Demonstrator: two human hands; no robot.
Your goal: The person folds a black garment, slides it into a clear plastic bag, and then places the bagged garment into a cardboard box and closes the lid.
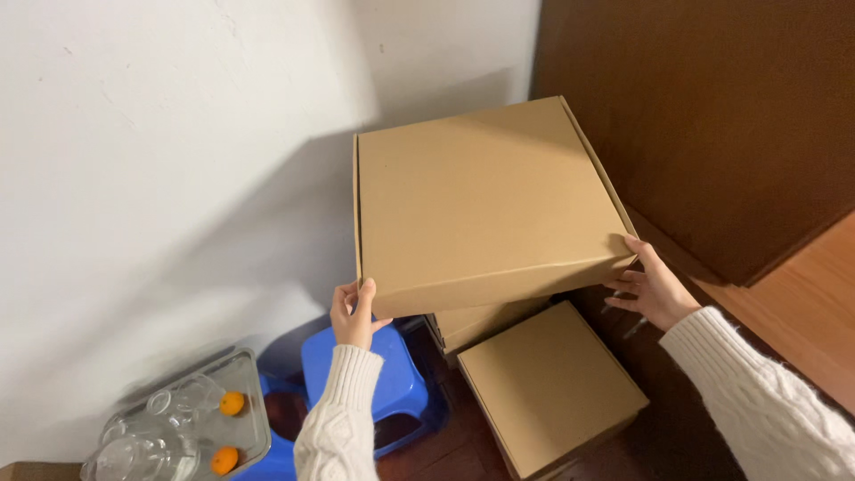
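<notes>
I see both hands lifting a flat cardboard box (pixel 485 200) in the upper middle of the view, above the floor. The left hand (pixel 354 313) grips its near-left corner, thumb on the front edge; the right hand (pixel 655 289) supports the near-right corner with fingers spread beneath. I judge the box is being carried, so the next move needs a level, steady hold. At 6 o'clock lie two more boxes (pixel 550 385); at 7 o'clock a blue stool (pixel 392 374); at 8 o'clock a tray (pixel 254 419) with glasses and oranges (pixel 232 403). The brown cabinet (pixel 712 125) at 2 o'clock stands close.
</notes>
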